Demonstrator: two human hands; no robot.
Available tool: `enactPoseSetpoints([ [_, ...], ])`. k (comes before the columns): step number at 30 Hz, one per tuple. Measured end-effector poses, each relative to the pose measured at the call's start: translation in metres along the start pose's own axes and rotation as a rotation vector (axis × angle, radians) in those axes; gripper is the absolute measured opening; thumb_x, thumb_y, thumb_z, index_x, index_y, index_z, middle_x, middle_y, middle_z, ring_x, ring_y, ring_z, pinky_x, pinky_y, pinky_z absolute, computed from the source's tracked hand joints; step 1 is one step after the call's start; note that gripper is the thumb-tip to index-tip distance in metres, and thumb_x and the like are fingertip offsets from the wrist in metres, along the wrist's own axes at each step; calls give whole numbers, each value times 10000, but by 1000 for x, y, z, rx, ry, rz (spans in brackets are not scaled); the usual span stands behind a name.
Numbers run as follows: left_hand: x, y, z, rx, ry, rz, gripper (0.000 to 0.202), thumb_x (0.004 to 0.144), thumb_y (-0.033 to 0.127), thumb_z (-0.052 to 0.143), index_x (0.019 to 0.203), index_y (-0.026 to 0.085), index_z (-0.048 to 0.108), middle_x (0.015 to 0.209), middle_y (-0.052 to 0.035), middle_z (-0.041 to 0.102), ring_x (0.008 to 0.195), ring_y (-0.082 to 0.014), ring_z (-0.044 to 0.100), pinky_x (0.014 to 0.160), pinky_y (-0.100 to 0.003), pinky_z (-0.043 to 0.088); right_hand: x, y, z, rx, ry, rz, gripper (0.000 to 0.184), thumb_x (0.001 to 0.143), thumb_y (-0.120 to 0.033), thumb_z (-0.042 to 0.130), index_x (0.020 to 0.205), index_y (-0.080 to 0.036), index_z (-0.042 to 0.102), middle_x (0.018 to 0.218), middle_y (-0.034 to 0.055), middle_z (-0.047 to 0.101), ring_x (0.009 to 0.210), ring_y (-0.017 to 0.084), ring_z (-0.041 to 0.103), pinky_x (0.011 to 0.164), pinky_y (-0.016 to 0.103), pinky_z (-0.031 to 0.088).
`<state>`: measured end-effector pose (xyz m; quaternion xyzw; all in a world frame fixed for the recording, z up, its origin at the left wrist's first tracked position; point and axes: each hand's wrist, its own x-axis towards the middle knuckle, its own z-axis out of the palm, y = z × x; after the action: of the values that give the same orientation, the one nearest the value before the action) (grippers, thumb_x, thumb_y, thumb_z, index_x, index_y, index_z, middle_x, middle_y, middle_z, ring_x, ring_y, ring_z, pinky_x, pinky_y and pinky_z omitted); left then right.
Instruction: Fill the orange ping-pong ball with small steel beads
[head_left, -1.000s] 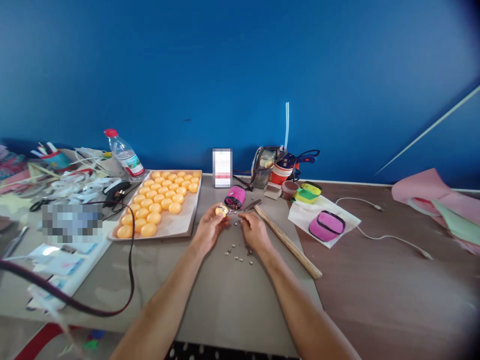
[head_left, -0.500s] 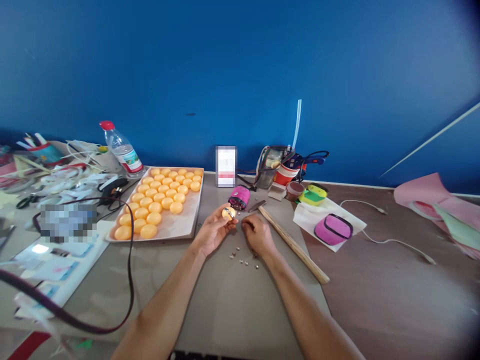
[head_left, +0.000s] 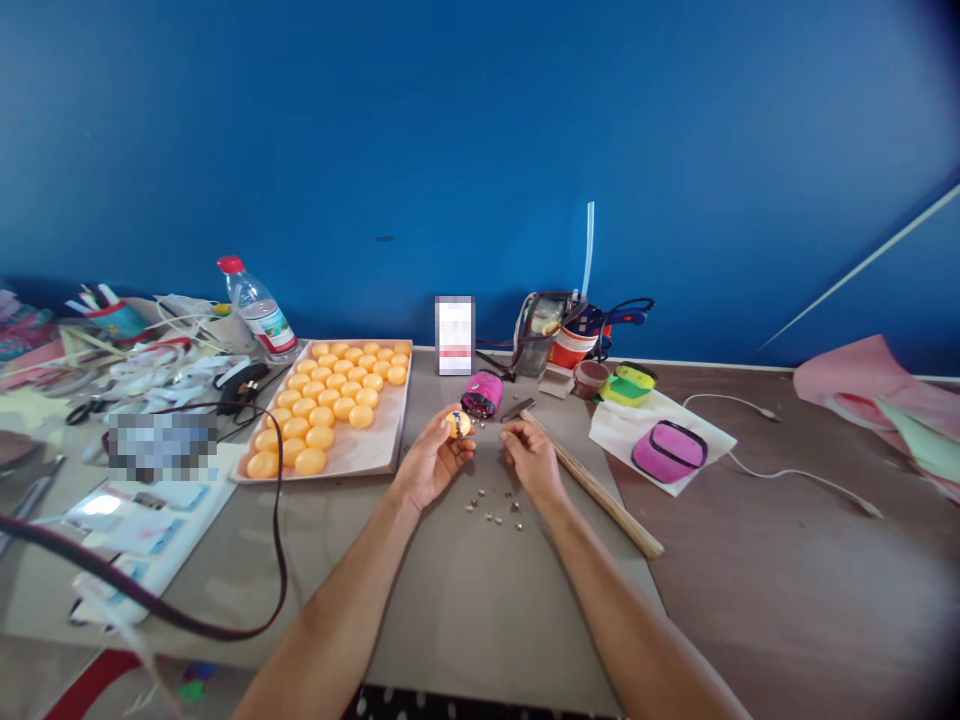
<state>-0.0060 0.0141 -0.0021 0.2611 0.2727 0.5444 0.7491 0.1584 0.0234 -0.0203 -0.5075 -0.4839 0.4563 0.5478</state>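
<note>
One ball (head_left: 461, 425) gripped in left hand (head_left: 436, 458) near tray edge (head_left: 400, 420); right hand (head_left: 534, 458) apart, curled, grip unclear.

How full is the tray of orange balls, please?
The tray is partly full: orange balls cover its left and far parts, while its bottom shows at near right.

The left grip (head_left: 433, 458) holds an orange ball (head_left: 459, 425).

Soft light, dark right corners, edges apparently stretched
</note>
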Motion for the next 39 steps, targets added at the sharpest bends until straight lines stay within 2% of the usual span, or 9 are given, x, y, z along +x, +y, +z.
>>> enactPoseSetpoints([
  [6,1,-1,-1,-16,27,-25,312,760,321,671,991,151,550,863,-74,675,669,-122,638,628,-234,526,-1,-3,0,143,-20,56,222,694,-393,622,744,-184,566,443,-75,438,390,77,369,386,203,274],
  [10,1,0,-1,-32,54,-58,300,758,336,670,941,124,561,871,-86,677,657,-117,635,628,-238,534,-3,-6,2,231,-75,65,189,684,-341,617,766,-175,583,513,-58,493,435,80,425,426,206,327],
  [14,0,0,1,-13,38,-52,299,762,328,669,964,138,556,889,-77,673,665,-114,636,639,-238,535,-6,-10,3,286,-96,82,165,653,-294,628,766,-180,590,583,-42,533,471,82,459,460,214,360],
  [18,-1,1,3,45,-27,-28,318,753,303,683,1003,171,537,901,-55,658,687,-109,636,652,-227,525,-7,-15,3,353,-103,71,161,643,-303,653,740,-186,600,661,-23,569,510,79,474,496,218,382],
  [25,-2,-1,5,104,-84,-24,309,760,271,677,1026,176,552,862,-32,642,691,-107,623,667,-224,504,-12,-25,6,460,-177,142,219,616,-284,705,755,-197,560,653,-38,573,499,76,482,508,219,391],
  [37,-3,-1,7,58,-66,-10,429,706,177,719,1114,207,589,934,-28,663,804,-147,631,778,-294,482,-14,-28,5,420,-270,103,187,636,-320,701,674,-192,570,706,-24,562,537,74,442,543,221,378],
  [39,-3,-2,7,63,-59,-8,448,708,174,716,1135,211,584,952,-27,656,808,-144,626,758,-282,477,-14,-28,5,425,-278,105,179,637,-314,705,672,-193,578,706,-24,563,540,76,443,543,223,374],
])
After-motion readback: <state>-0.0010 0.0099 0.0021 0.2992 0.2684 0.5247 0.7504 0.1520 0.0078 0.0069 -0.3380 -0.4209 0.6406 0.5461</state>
